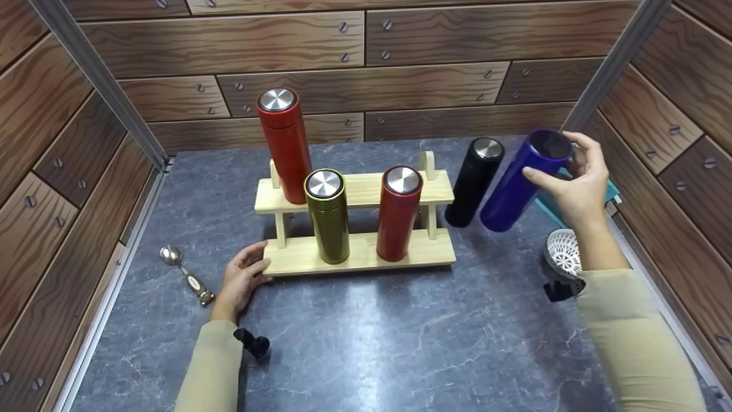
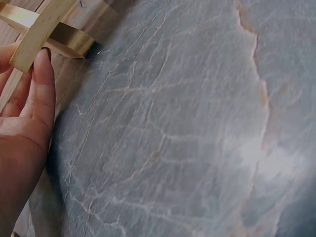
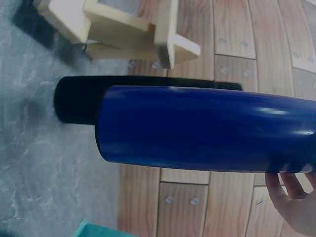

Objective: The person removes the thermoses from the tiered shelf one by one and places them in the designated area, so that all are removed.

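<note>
My right hand [image 1: 583, 177] grips a blue thermos bottle [image 1: 517, 186] near its top, thumb on one side and fingers round the other. Just left of it a black thermos [image 1: 474, 183] with a silver lid stands on the table beside the wooden rack. With my left hand [image 1: 243, 280] I pinch the left end of the lower shelf of this two-tier rack [image 1: 360, 260]; the left wrist view shows thumb and fingers round the board's end [image 2: 34, 39]. On the upper shelf stands a tall red thermos [image 1: 286, 149]. An olive-green thermos [image 1: 329, 220] and a dark red thermos [image 1: 399, 217] stand on the lower one.
A spoon [image 1: 186, 274] with a decorated handle lies at the left. A white woven basket [image 1: 563, 252] sits at the right, partly behind my right wrist, near a teal object [image 1: 552, 206]. Wood-patterned walls [image 1: 366, 46] enclose the grey marbled table [image 1: 366, 343].
</note>
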A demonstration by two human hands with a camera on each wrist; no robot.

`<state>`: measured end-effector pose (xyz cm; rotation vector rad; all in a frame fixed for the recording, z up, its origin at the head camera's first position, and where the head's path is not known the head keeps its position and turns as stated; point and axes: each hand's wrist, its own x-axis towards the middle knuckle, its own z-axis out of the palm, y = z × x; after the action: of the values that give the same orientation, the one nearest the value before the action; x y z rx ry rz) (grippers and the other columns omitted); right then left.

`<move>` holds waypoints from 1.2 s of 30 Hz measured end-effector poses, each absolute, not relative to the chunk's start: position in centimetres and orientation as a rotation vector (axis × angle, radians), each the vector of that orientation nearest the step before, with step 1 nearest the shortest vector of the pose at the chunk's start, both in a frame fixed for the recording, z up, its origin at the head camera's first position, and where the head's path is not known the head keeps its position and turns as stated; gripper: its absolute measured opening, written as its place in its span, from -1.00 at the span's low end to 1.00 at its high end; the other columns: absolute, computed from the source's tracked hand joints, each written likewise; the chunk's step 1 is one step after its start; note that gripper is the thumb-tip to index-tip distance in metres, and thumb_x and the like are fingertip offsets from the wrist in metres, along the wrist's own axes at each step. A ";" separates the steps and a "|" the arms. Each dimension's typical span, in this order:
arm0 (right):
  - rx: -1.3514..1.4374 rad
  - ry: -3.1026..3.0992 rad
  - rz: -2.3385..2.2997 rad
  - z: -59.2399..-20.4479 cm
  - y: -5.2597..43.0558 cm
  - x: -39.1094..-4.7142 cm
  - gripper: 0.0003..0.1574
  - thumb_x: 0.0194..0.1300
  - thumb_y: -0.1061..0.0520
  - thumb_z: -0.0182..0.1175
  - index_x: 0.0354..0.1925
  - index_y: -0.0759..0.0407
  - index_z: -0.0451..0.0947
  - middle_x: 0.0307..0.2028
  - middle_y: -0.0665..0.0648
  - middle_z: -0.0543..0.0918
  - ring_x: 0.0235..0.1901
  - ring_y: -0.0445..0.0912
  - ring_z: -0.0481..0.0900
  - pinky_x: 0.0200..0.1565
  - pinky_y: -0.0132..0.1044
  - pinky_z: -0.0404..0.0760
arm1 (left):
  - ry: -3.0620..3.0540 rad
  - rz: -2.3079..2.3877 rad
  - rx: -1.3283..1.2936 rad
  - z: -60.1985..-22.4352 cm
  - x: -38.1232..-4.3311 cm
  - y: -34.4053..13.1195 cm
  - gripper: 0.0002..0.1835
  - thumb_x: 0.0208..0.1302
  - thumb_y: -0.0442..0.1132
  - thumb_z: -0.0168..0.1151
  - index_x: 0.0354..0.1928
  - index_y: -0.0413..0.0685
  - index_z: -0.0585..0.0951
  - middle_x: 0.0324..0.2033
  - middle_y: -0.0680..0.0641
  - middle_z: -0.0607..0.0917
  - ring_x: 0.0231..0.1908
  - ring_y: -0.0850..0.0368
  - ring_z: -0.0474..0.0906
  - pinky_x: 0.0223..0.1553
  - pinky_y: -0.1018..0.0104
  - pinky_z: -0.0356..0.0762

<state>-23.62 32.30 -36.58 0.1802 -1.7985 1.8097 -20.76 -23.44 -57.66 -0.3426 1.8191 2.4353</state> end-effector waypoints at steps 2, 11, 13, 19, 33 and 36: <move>0.139 -1.804 1.805 -37.4 32.9 -24.2 -0.06 -0.34 0.51 0.48 0.09 0.19 0.41 -0.09 0.20 0.59 -0.17 -0.01 0.55 -0.21 -0.38 0.56 | 1.812 2.449 -0.351 -57.7 -20.8 -23.4 -0.46 0.12 -0.46 0.25 0.20 -0.16 0.42 0.04 -0.12 0.49 -0.33 0.10 0.55 -0.47 0.27 0.59; 0.032 -1.815 1.797 -39.5 33.6 -25.9 -0.06 -0.32 0.48 0.49 0.09 0.14 0.38 -0.09 0.15 0.59 -0.18 -0.03 0.53 -0.24 -0.42 0.58 | 1.792 2.466 -0.315 -57.8 -20.8 -23.5 -0.42 0.13 -0.46 0.24 0.23 -0.22 0.37 0.06 -0.14 0.47 -0.34 0.10 0.55 -0.46 0.28 0.59; 0.017 -1.814 1.780 -39.8 33.4 -26.0 -0.08 -0.31 0.48 0.49 0.08 0.16 0.38 -0.10 0.14 0.59 -0.18 -0.05 0.52 -0.25 -0.42 0.56 | 1.794 2.461 -0.308 -57.9 -20.8 -23.5 -0.42 0.13 -0.46 0.24 0.24 -0.23 0.36 0.07 -0.15 0.45 -0.33 0.10 0.55 -0.45 0.28 0.59; -0.010 -1.817 1.726 -40.1 32.6 -26.0 -0.14 -0.28 0.47 0.46 0.06 0.22 0.39 -0.12 0.14 0.59 -0.22 -0.08 0.50 -0.25 -0.39 0.50 | 1.796 2.463 -0.303 -57.9 -20.8 -23.5 -0.42 0.13 -0.45 0.25 0.23 -0.22 0.36 0.05 -0.14 0.47 -0.33 0.10 0.55 -0.45 0.27 0.59; -0.112 -1.876 1.655 -41.6 32.1 -27.8 -0.15 -0.26 0.40 0.49 0.06 0.18 0.38 -0.06 0.18 0.56 -0.19 -0.10 0.45 -0.16 -0.33 0.41 | 1.806 2.468 -0.320 -57.8 -20.6 -23.3 -0.46 0.12 -0.45 0.26 0.19 -0.17 0.42 0.02 -0.12 0.50 -0.35 0.10 0.55 -0.47 0.27 0.59; -0.133 -1.891 1.654 -41.6 32.0 -27.9 -0.15 -0.26 0.39 0.49 0.06 0.18 0.37 -0.02 0.25 0.54 -0.20 -0.10 0.44 -0.17 -0.31 0.42 | 1.815 2.466 -0.307 -57.8 -20.6 -23.3 -0.45 0.12 -0.44 0.26 0.20 -0.19 0.41 0.01 -0.11 0.50 -0.35 0.11 0.55 -0.47 0.28 0.59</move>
<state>-27.95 32.02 -41.64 -0.1327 -1.8911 1.6536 -20.63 -23.33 -57.83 -0.3065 1.8147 2.4664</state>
